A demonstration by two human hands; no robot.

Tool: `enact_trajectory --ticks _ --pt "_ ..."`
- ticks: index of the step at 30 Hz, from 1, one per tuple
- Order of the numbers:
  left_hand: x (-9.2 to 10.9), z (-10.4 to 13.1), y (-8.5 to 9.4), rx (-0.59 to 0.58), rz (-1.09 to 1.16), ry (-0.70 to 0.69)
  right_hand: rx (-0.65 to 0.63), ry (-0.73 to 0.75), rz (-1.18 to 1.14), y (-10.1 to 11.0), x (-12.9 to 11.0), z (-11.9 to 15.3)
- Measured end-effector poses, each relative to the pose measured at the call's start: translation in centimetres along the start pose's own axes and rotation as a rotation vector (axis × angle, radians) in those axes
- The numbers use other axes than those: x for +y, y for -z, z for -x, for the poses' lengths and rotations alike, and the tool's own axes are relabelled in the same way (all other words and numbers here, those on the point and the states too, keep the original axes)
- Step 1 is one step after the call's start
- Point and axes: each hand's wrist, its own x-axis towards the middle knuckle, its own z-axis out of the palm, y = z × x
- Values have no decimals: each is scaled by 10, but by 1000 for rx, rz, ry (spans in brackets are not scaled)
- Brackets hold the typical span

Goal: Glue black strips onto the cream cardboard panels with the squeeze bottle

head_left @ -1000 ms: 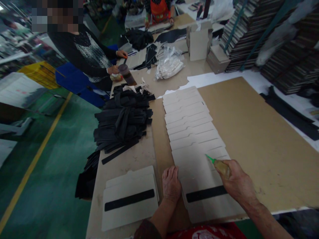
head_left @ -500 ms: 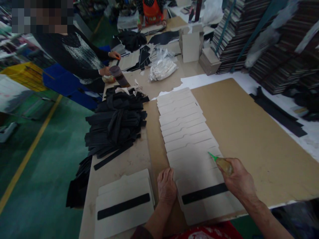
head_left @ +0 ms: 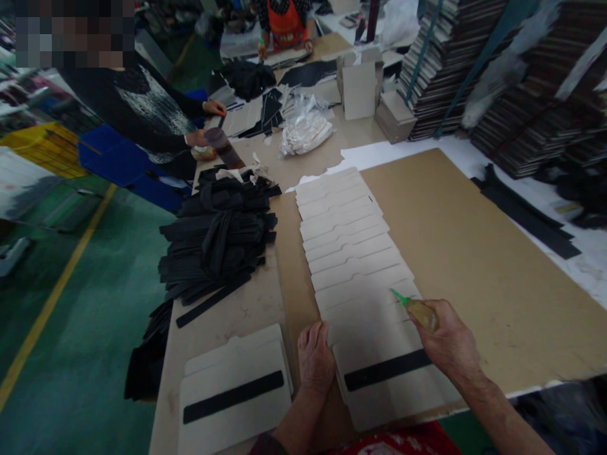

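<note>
My right hand (head_left: 448,335) is wrapped round a small yellowish bottle (head_left: 423,315) with a green nozzle, whose tip points at the overlapping pale boards (head_left: 358,278). At the left edge of this row rests my left hand (head_left: 315,354), its fingers pressed together; whether it pinches a board edge I cannot make out. A black strip (head_left: 386,370) lies across the nearest board, between my hands. Further left, another pale board stack (head_left: 237,414) carries a black strip (head_left: 233,397).
A heap of black strips (head_left: 215,246) lies at the table's left side. Beyond are a plastic bag (head_left: 306,129), a dark cup (head_left: 222,145) and tall board stacks (head_left: 450,63). A person (head_left: 142,107) stands at the left; another in an orange apron (head_left: 286,24) is at the back.
The whole view has shifted slightly. My right hand has moved a little to the left with the bottle; my left hand stays at the row's edge.
</note>
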Motion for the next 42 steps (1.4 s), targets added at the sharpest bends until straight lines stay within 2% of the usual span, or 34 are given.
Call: enact_trajectory --ticks 3,5,13,19,25,30,34,38,42 --pt "-1 0 1 -4 -4 -6 -100 66 -98 -8 -15 11" --pt "-1 0 1 -7 -7 -3 -120 71 -130 -8 -16 13" --pt "-1 1 -1 -3 1 8 42 -113 17 12 27 -11" --pt "0 0 -1 -1 -1 5 1 -45 -45 11 25 -7" --pt "-2 1 -2 -10 -3 10 77 -148 -22 13 33 -11" --pt "-1 1 0 -18 -7 14 -4 -83 -105 9 26 -3" --pt "0 1 1 -24 -5 20 54 -125 -151 10 22 0" --pt "0 2 1 -28 -5 28 3 -180 -262 11 17 -5" --pt "1 2 1 -33 -3 34 135 -237 -276 13 11 -22"
